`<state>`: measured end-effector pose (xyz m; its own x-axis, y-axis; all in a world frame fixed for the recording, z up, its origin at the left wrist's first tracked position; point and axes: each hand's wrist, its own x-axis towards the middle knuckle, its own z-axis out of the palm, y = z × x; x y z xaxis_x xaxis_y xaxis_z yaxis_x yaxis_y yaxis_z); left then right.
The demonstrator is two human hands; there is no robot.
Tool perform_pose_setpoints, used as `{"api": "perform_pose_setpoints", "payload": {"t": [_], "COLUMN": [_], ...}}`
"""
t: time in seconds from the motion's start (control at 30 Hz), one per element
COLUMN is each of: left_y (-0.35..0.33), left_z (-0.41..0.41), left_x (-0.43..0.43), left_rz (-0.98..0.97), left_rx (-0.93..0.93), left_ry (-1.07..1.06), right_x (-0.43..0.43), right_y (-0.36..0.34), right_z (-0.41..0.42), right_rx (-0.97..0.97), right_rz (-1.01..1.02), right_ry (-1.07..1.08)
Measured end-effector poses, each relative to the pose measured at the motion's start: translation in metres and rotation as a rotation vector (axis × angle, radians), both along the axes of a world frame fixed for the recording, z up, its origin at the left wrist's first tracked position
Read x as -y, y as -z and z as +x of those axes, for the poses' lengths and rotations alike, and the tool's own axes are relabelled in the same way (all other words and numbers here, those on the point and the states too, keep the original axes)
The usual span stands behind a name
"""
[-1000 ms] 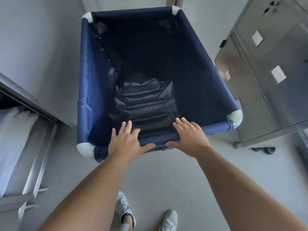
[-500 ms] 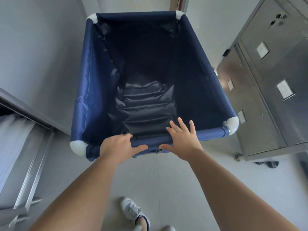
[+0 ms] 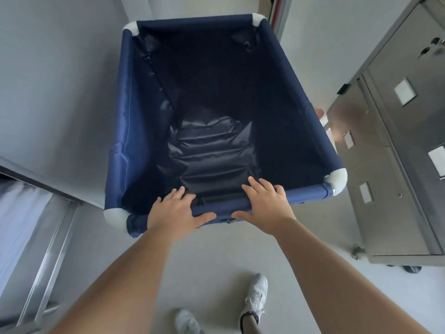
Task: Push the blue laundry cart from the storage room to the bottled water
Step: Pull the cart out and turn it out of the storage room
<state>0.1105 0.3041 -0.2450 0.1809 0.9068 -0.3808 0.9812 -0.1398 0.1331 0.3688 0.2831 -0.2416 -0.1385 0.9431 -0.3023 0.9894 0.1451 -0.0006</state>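
The blue laundry cart (image 3: 125, 131) stands right in front of me, a deep fabric bin with white corner caps and a dark, empty lining. Its near top rail (image 3: 221, 207) runs across below the middle of the head view. My left hand (image 3: 174, 209) lies over that rail left of centre, fingers stretched into the bin, thumb along the rail's front. Right of centre, my right hand (image 3: 267, 204) rests on the same rail in the same way. No bottled water is in view.
A steel cabinet (image 3: 390, 165) on castors with labelled doors stands close to the cart's right side. At the lower left is a steel rack (image 3: 48, 261) with white linen (image 3: 16, 225). A grey wall (image 3: 60, 92) runs along the left. My white shoes (image 3: 255, 295) are on the grey floor.
Both hands have come down onto the near rail and settled there. The cart has shifted forward and right in view, and my right foot has stepped forward.
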Motion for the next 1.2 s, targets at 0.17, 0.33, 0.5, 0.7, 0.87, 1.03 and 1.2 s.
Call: {"api": "perform_pose_setpoints", "payload": {"t": [0.17,0.33,0.5,0.7,0.87,1.03,1.2], "left_y": [-0.001,-0.002,-0.001,0.004,0.008,0.008,0.005], "left_z": [0.007,0.009,0.01,0.003,-0.005,-0.017,-0.028], "left_x": [-0.039,-0.08,-0.12,-0.171,-0.216,-0.255,-0.297], "left_rz": [-0.007,0.014,0.042,0.073,0.079,0.087,0.079], "left_rx": [-0.032,-0.052,-0.04,-0.037,-0.026,-0.032,-0.035], "left_ry": [-0.031,-0.055,-0.074,-0.051,-0.029,0.002,0.035], "right_x": [-0.045,-0.093,-0.139,-0.195,-0.239,-0.27,-0.3], "right_y": [0.001,0.0,0.002,-0.001,-0.003,-0.005,-0.001], "right_z": [0.006,0.007,0.009,0.005,-0.004,-0.015,-0.024], "right_rx": [-0.009,-0.005,-0.016,-0.019,-0.019,-0.023,-0.047], "right_rz": [0.013,0.022,0.012,-0.014,-0.043,-0.046,-0.037], "right_ry": [-0.034,-0.052,-0.08,-0.114,-0.08,-0.05,-0.012]}}
